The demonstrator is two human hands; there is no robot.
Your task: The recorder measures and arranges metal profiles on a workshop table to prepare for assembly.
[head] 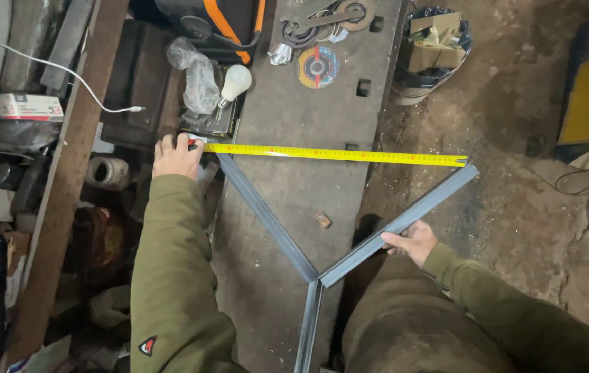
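Left hand point(177, 156) clamps down on the case end of a yellow tape measure point(336, 154), fingers curled over it at the workbench point(294, 90) edge. The tape runs straight across to the far tip of the right steel bar point(399, 224). Right hand point(412, 242) grips that bar partway along, fingers wrapped on it. Grey, dull steel, three bars meeting in a Y: the left bar point(267, 217) lies on the bench, the stem point(308, 328) points back toward the person.
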